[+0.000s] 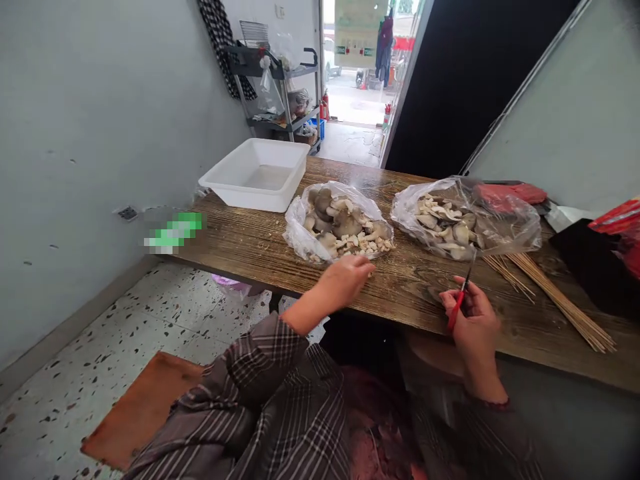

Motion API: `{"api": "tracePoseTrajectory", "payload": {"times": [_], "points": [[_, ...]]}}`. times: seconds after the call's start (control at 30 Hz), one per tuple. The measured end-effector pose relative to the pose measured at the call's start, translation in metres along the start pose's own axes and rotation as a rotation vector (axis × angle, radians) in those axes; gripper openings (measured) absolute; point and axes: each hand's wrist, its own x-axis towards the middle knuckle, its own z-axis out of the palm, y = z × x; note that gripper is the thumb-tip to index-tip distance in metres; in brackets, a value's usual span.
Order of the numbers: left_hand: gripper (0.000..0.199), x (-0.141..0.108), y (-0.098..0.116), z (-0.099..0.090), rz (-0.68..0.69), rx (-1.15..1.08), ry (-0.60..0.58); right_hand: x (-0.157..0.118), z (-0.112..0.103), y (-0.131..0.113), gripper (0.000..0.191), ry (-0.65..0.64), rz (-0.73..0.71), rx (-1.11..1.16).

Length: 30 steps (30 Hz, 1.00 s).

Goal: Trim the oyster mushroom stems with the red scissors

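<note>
My right hand grips a pair of red-handled scissors, its blades pointing up and away above the table's near edge. Close to the front of a clear plastic bag of oyster mushrooms, my left hand has its fingers pinched together. Whatever lies between those fingertips, if anything, is hidden. Small cut stem pieces lie along the near side of that bag. Beyond my right hand, a second plastic bag lies open with more oyster mushrooms in it.
A white plastic tub stands at the left end of the wooden table. Thin wooden skewers lie at the right, near a black box and a red package. A shelf cart stands by the doorway.
</note>
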Motion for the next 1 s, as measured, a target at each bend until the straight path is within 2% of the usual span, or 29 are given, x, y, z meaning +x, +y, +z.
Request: {"api": "tracePoseTrajectory", "payload": {"times": [0.07,0.17,0.23,0.37,0.47,0.53,0.63,0.73,0.87,1.0], "points": [[0.024,0.005,0.013,0.006,0.061,0.070,-0.091,-0.001,-0.002,0.004,0.055,0.003,0.000,-0.020],[0.021,0.015,0.020,0.012,0.033,0.122,-0.191,-0.001,-0.003,0.008,0.057,0.000,0.007,-0.047],[0.021,0.019,0.018,0.013,-0.001,0.110,-0.211,-0.002,-0.003,0.009,0.057,0.003,-0.001,-0.062],[0.021,0.014,0.006,0.006,-0.099,-0.036,-0.119,-0.003,-0.001,0.005,0.053,0.029,-0.071,-0.073],[0.021,-0.005,-0.014,-0.003,-0.194,-0.209,0.068,-0.003,-0.001,0.003,0.051,0.016,-0.099,-0.066],[0.023,-0.022,-0.028,-0.009,-0.225,-0.272,0.105,-0.002,-0.002,0.003,0.051,0.016,-0.101,-0.073],[0.022,-0.047,-0.038,-0.014,-0.214,-0.305,0.078,-0.003,-0.003,0.004,0.053,0.013,-0.104,-0.085],[0.014,-0.057,-0.036,-0.014,-0.182,-0.326,0.048,-0.004,-0.003,0.006,0.053,0.008,-0.111,-0.074],[0.007,-0.050,-0.029,-0.011,-0.181,-0.280,0.002,-0.003,-0.003,0.006,0.052,0.004,-0.112,-0.049],[0.015,-0.037,-0.030,-0.007,-0.181,-0.181,-0.030,-0.002,-0.003,0.006,0.051,0.002,-0.124,-0.083]]}}
